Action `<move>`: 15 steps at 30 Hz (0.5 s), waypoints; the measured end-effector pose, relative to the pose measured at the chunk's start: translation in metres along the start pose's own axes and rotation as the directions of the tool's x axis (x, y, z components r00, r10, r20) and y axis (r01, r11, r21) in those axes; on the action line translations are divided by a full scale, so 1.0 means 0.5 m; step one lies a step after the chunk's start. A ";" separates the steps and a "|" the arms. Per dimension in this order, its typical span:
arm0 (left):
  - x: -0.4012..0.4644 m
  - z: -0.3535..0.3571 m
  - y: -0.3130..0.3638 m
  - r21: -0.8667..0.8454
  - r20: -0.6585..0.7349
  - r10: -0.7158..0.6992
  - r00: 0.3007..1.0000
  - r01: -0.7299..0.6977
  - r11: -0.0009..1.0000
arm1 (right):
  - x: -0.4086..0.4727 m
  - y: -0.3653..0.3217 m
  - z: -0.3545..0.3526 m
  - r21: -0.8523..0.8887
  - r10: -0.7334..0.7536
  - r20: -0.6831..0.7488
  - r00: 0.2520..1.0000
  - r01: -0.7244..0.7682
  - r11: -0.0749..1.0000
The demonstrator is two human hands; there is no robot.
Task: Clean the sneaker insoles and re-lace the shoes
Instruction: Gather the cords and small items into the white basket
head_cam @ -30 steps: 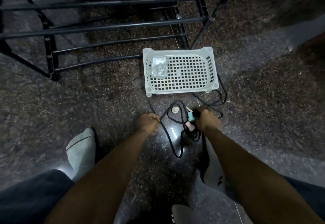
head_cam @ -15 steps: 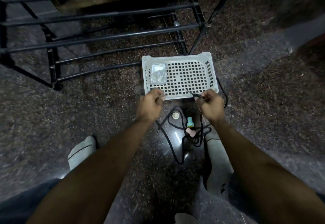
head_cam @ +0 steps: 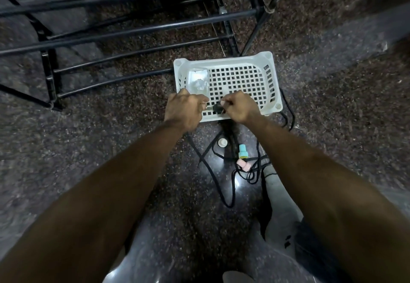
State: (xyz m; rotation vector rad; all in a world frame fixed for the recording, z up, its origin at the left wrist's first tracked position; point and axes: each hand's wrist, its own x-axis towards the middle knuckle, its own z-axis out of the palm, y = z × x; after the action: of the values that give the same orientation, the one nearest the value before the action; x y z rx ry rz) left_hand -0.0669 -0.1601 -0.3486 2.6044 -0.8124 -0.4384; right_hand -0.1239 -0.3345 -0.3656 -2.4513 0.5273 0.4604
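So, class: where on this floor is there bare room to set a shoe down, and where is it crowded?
Bare floor lies left of the white basket, below the black rack, and right of the basket. Crowded: in front of the basket, where black laces, a teal cap and both hands sit.

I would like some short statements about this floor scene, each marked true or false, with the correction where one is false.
1. The white basket stands on the floor in front of the black rack. True.
2. Both hands are held over the near edge of the basket. True: the left hand and right hand meet there.
3. The black shoelace lies wholly inside the basket. False: it trails across the floor.
4. The teal cap sits in the basket. False: it lies on the floor, beside a pink piece.
5. The right hand's fingers are straight and hold nothing. False: they pinch something small and dark.
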 end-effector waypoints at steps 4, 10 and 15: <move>-0.005 0.005 -0.005 0.049 -0.007 0.027 1.000 -0.027 0.998 | -0.008 -0.002 0.002 -0.089 -0.063 -0.070 0.996 0.056 0.994; -0.018 0.010 -0.001 0.063 0.056 -0.010 0.998 0.007 0.998 | -0.023 -0.013 0.007 -0.075 -0.068 -0.038 0.997 0.065 0.995; -0.045 0.006 0.001 -0.033 0.010 0.016 1.000 -0.016 0.999 | -0.077 -0.005 0.002 -0.042 -0.057 -0.310 0.949 0.046 0.998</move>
State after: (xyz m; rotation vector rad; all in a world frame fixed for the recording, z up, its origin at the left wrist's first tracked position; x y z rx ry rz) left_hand -0.0860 -0.1481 -0.3472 2.5658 -0.8219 -0.4567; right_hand -0.1561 -0.3221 -0.3486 -2.5793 0.5844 0.0584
